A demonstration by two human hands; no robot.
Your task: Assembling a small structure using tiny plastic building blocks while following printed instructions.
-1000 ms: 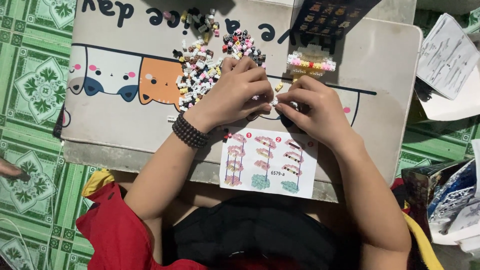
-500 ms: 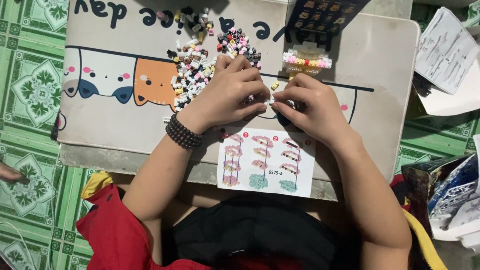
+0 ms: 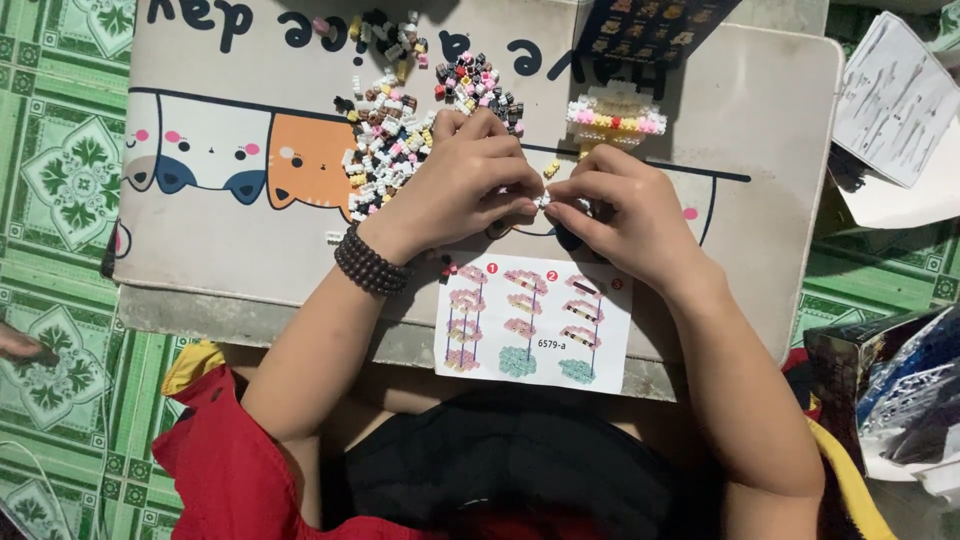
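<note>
Spreading across the frame's upper half, a beige cartoon-cat table [image 3: 230,240] carries a loose pile of tiny multicoloured bricks [image 3: 390,140]. At centre, left hand [image 3: 455,190] and right hand [image 3: 625,215] pinch one small white brick [image 3: 543,200]; pressing squarely seems wise.

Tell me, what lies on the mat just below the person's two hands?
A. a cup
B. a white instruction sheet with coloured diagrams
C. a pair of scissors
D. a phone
B: the instruction sheet lies flat on the mat, just under the left hand and right hand.
</note>
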